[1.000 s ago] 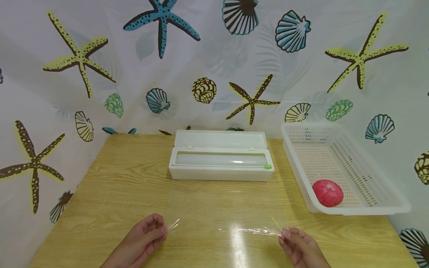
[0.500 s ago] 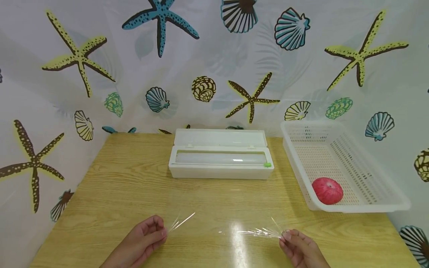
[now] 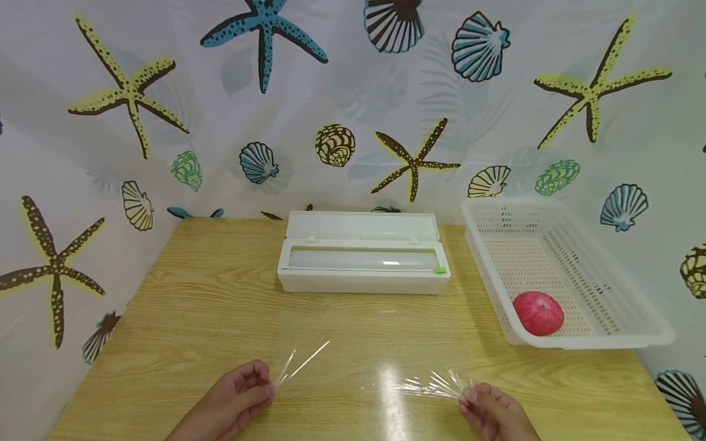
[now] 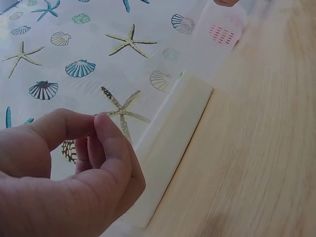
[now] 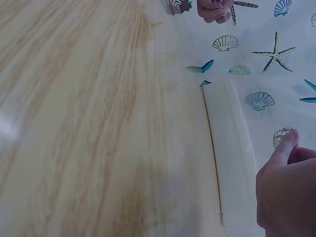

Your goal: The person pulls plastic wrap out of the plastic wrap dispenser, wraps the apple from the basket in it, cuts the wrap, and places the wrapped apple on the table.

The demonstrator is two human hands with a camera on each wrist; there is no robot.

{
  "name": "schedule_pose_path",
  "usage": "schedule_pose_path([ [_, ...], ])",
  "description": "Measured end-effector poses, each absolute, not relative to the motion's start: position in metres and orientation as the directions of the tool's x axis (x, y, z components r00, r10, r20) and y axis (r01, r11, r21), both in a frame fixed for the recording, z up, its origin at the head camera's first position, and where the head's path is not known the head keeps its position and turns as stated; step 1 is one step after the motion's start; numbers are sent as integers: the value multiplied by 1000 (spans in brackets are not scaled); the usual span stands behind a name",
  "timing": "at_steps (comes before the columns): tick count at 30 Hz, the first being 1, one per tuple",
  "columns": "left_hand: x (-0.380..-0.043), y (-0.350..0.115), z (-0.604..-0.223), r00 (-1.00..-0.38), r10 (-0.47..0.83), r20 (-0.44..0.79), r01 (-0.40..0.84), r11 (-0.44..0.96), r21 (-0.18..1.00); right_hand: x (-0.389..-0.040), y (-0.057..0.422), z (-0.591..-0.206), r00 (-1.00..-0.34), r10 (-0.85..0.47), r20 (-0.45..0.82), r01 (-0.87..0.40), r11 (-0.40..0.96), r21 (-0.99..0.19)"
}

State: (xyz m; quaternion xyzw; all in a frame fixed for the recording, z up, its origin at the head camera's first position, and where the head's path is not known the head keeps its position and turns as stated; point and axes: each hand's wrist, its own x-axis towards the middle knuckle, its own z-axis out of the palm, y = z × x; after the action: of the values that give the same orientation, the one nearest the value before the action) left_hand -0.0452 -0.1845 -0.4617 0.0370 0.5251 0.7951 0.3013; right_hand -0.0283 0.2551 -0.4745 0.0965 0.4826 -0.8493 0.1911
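A sheet of clear plastic wrap (image 3: 427, 387) stretches between the two hands, seen mostly by its bright creases. My left hand (image 3: 234, 395) pinches one corner of it between thumb and forefinger, and the left wrist view shows that hand (image 4: 84, 168) close up. On the other side my right hand (image 3: 496, 409) pinches the opposite corner, with creases fanning out from the fingertips. Behind the hands stands a white wrap dispenser box (image 3: 364, 283), its lid (image 3: 361, 226) raised and a roll of wrap (image 3: 353, 260) inside. A green slide cutter (image 3: 439, 270) sits at the box's right front.
A white slotted basket (image 3: 598, 340) stands at the right of the wooden table (image 3: 209, 294), holding a round red fruit-like thing (image 3: 538, 313) in its near left corner. A curtain (image 3: 309, 79) printed with starfish and shells hangs behind and beside the table.
Both hands have lowered slightly toward me, still pinching the wrap. Its creases at each hand have grown longer and spread out. The box and basket stay put.
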Motion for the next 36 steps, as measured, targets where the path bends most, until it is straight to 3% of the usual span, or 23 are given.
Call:
schedule_pose_path([
  [8, -46, -182, -474, -836, 462, -296, -411, -170, 896, -29, 257, -480, -900, -278, -335, 429, -443, -787],
  [13, -45, -178, -478, -858, 369, -356, -399, -43, 916, -30, 257, -479, -875, -248, -415, 482, -383, -788],
  [20, -46, -173, -480, -906, 306, -293, -274, 104, 956, -37, 258, -475, -831, -195, -520, 556, -287, -780],
  [36, -46, -165, -492, -953, 231, -197, -125, 294, 947, -50, 260, -482, -810, -236, -537, 575, -140, -806],
])
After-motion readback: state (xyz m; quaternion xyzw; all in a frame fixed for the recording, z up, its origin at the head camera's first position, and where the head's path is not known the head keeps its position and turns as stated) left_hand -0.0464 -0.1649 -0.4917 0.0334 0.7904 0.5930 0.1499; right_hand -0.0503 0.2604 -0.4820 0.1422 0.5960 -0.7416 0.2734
